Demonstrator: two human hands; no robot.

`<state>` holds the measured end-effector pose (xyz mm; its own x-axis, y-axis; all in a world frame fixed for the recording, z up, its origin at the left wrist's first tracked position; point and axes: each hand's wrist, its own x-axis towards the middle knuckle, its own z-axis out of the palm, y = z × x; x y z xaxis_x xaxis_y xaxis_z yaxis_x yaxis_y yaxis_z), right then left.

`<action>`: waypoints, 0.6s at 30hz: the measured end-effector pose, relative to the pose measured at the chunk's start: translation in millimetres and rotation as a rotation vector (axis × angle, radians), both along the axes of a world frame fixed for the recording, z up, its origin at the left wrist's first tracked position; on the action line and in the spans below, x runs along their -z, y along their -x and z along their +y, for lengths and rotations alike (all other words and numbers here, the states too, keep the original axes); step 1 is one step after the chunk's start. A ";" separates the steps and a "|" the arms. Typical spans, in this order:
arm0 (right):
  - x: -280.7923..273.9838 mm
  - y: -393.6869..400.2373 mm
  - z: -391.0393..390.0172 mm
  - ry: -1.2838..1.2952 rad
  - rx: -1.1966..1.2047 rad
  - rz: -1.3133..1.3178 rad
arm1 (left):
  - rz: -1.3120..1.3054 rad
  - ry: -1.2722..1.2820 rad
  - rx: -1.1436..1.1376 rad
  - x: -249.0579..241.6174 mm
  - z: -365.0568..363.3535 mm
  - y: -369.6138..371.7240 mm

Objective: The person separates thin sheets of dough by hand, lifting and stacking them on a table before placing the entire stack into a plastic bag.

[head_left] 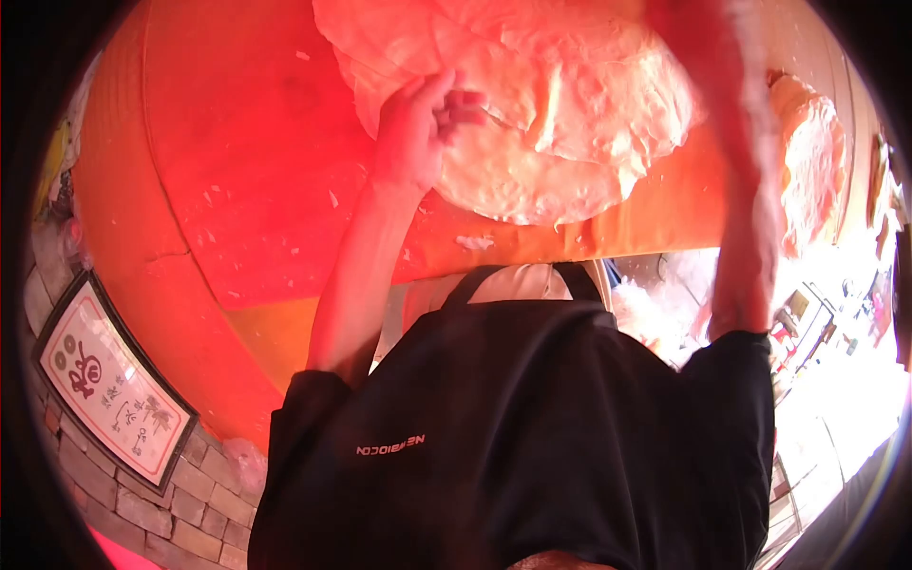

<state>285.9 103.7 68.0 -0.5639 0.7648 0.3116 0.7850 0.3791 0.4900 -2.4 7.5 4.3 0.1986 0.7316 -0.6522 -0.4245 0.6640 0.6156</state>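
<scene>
A large, roundish, pale sheet (570,114) with a wrinkled, lumpy surface, like a big flatbread, lies on an orange-red surface in front of me. My left hand (413,128) is over its left edge, fingers loosely bent and apart, with nothing visible between them. At the top right, my right hand (698,19) is smeared by motion beyond the sheet's right side, and its fingers do not show clearly. The right forearm overlaps the space between this sheet and another pale, lumpy piece (812,161) farther right.
Small pale crumbs and a larger scrap (475,243) dot the orange-red covering (266,190). A framed panel with writing (114,385) stands at the lower left by the brick paving (195,494). Strong light washes out cluttered things (807,323) at the right.
</scene>
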 end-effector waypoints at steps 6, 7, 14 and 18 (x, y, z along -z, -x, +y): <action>-147.6 61.1 -55.7 0.579 0.311 0.672 | 0.032 0.124 0.073 -0.5 -37.6 -19.2; -92.9 43.5 -62.5 0.541 0.205 0.590 | 0.004 0.135 0.059 -0.4 -39.2 -24.2; 12.4 13.0 -64.1 0.507 0.111 0.529 | 0.238 -0.006 0.085 -0.1 -42.6 -38.2; -48.9 -50.8 14.4 0.227 0.360 0.718 | 0.293 -0.084 0.017 -2.2 -24.3 -39.0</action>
<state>336.7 118.1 116.9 0.0042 0.9480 0.3183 0.9694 0.0743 -0.2340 36.6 -16.9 6.5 0.0236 0.7838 -0.6206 -0.2103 0.6108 0.7633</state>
